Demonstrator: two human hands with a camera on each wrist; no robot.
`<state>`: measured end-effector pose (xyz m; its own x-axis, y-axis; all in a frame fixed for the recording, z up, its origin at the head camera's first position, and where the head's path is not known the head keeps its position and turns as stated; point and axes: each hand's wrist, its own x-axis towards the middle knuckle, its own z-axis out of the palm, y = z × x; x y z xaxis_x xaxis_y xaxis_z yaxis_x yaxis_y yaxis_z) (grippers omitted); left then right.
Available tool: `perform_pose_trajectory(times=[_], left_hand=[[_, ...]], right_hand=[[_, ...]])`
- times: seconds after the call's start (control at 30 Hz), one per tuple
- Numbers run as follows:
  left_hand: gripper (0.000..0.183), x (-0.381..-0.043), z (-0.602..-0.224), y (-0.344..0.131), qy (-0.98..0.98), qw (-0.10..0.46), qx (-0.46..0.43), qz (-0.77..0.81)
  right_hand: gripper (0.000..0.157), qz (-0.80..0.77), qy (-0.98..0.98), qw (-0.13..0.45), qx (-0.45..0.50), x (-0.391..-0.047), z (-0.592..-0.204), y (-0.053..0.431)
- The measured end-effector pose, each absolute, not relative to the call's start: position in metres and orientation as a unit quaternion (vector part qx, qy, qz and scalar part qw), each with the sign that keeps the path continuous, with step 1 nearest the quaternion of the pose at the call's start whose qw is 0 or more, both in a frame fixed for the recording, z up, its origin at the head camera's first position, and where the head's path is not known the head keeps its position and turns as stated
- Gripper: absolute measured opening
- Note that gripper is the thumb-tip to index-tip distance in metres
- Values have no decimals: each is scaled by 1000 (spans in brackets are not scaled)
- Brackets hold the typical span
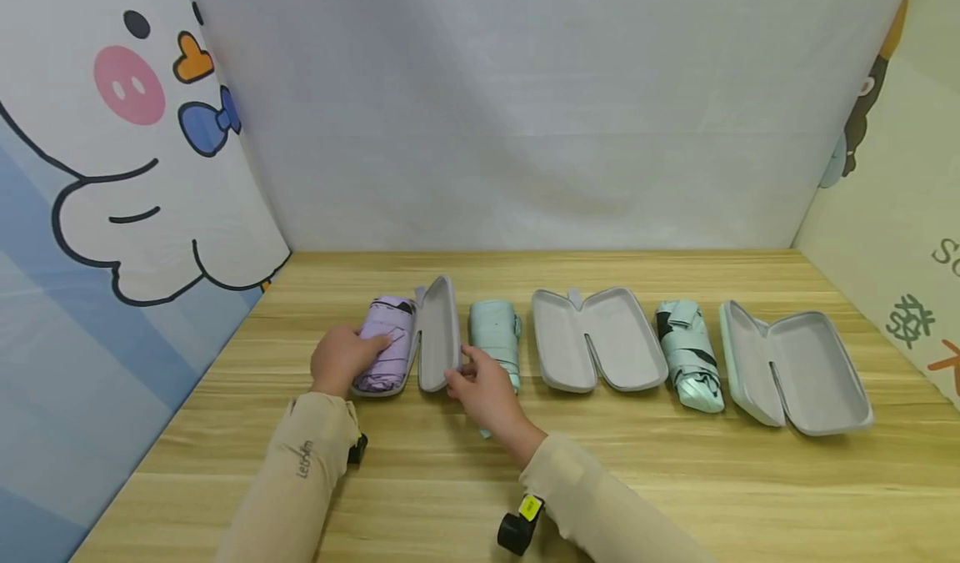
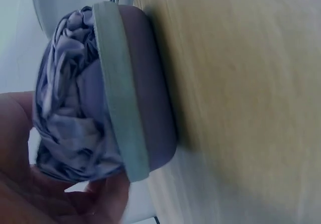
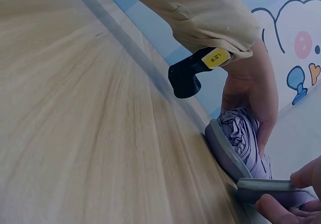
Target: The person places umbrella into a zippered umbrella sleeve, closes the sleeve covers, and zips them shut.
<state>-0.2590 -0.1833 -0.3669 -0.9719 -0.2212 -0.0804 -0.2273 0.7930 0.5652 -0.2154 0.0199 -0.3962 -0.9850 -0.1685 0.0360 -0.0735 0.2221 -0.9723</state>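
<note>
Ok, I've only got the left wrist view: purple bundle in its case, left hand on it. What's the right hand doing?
Observer: The right hand is pinching the edge of the lid on the purple bundle's case.
Operator: Anything just to the right of that lid?
Observer: Yes, a pale green bundle, lying directly on the table, not in a case.
Operator: And how many other cases are out?
Observer: Two, both open: a middle case and a far-right case.

Cartoon-printed backdrops point(image 1: 112, 154) suggest a staged booth.
</note>
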Motion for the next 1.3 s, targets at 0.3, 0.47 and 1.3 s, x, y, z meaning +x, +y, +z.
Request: perform_pose_trajectory(times=[0.3, 0.47, 1.3], left_hand=[[61, -260, -367, -183, 940, -11, -127, 317], [64, -260, -370, -185, 930, -9, -131, 344], [82, -260, -379, -198, 873, 34, -164, 458]], right_hand=[[51, -613, 786, 36, -72, -217, -398, 21], [51, -615, 784, 36, -74, -217, -398, 21], [53, -578, 802, 39, -142, -217, -400, 9]])
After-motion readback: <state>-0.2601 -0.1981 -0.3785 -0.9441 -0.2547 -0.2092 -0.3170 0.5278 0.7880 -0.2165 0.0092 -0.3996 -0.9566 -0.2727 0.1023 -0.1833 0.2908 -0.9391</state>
